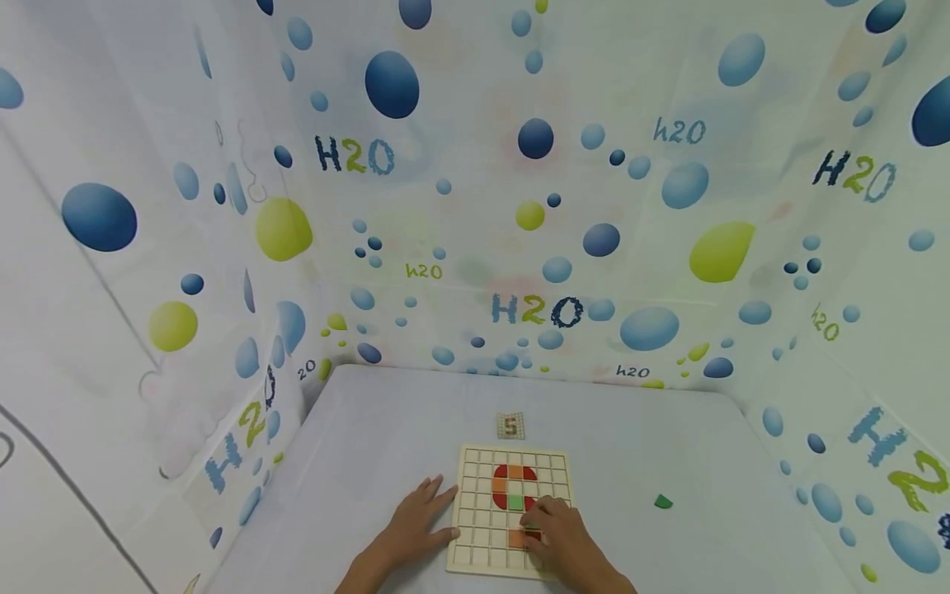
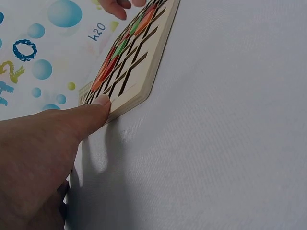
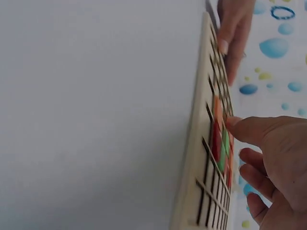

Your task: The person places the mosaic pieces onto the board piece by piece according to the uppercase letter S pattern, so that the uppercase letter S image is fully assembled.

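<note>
A square wooden grid board [image 1: 482,553] lies on the white-covered table, with red, orange and green tiles set in some of its cells. My left hand [image 1: 414,526] rests at its left side, fingers spread and the thumb [image 2: 98,108] touching the board's edge. Over the lower right cells is my right hand [image 1: 564,540], its thumb [image 3: 249,128] touching the coloured tiles [image 3: 217,143]. The other fingers are loosely bent, and nothing shows raised in them. Part of the tile pattern is hidden under this hand. A loose green piece [image 1: 664,502] lies to the right of the board.
A small card [image 1: 510,426] with an S-like figure on a grid lies just beyond the board. White curtains [image 1: 475,206] with blue and green spots and H2O lettering surround the table [image 1: 356,462] at the back and both sides.
</note>
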